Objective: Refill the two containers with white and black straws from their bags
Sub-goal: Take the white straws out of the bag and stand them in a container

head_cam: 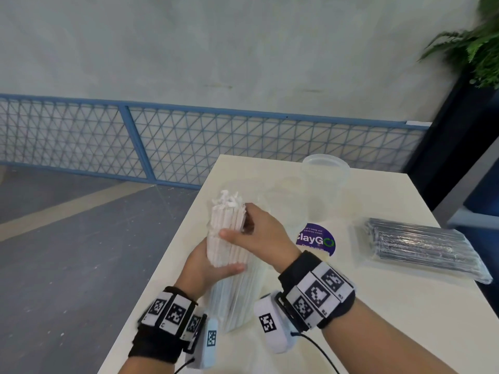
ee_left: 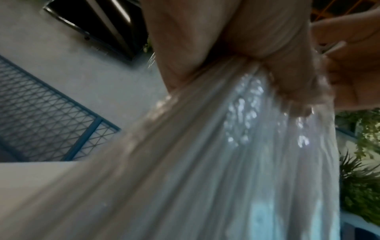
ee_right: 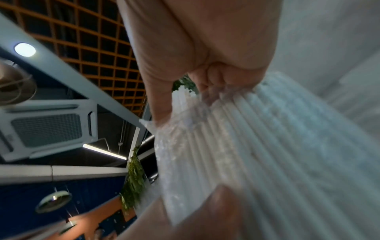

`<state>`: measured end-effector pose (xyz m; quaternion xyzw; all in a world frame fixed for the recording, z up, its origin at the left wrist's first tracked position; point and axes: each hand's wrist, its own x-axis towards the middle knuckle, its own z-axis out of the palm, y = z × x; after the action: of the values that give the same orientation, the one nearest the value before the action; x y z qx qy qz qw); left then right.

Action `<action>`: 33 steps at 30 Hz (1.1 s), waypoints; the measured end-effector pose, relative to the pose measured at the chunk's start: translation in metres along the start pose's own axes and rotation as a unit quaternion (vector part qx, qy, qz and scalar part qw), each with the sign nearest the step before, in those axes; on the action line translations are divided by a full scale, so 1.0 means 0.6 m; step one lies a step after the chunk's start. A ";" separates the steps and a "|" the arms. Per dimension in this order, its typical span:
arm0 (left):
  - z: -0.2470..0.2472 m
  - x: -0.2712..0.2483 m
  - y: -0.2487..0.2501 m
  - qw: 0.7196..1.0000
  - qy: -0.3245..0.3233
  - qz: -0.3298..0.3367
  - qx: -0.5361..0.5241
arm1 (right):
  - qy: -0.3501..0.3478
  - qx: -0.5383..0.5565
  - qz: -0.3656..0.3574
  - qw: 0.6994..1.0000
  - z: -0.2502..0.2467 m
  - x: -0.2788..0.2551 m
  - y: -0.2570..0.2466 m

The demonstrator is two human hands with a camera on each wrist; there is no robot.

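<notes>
A bundle of white straws (head_cam: 228, 233) stands upright in its clear bag (head_cam: 237, 298) near the table's left edge, the tips sticking out of the top. My left hand (head_cam: 210, 268) grips the bundle around its middle from the left. My right hand (head_cam: 256, 233) holds the upper part, thumb across the front and fingers behind. The wrist views show the same white straws (ee_right: 246, 138) and the glossy bag (ee_left: 226, 154) close up and blurred. A clear round container (head_cam: 325, 182) stands at the far side of the table. A bag of black straws (head_cam: 421, 247) lies flat on the right.
The cream table (head_cam: 351, 319) ends just left of my hands, above grey floor. A purple round sticker (head_cam: 316, 240) lies between the container and my right hand. A blue mesh fence (head_cam: 135, 141) runs behind; a plant (head_cam: 478, 47) on a dark stand is at far right.
</notes>
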<state>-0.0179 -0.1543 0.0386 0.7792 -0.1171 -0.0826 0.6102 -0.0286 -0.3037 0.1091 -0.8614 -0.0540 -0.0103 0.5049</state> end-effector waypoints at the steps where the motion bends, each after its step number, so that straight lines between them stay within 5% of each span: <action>1: -0.002 0.000 0.004 1.000 0.001 0.010 -0.013 | -0.007 0.006 0.001 1.000 0.006 0.000 -0.004; 11: 0.010 0.018 0.019 0.989 0.139 0.019 0.042 | 0.019 0.089 -0.014 0.996 0.021 0.032 -0.016; 29: 0.027 0.055 0.024 0.996 0.077 0.025 0.042 | 0.159 0.265 -0.036 0.950 -0.033 0.083 -0.026; 33: 0.030 0.057 0.024 0.996 0.073 0.030 0.035 | 0.103 0.323 -0.005 0.941 -0.045 0.081 -0.004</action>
<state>0.0086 -0.1843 0.0489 0.7999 -0.0985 -0.0034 0.5920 0.0203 -0.3221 0.1280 -0.6460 -0.0064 -0.0837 0.7587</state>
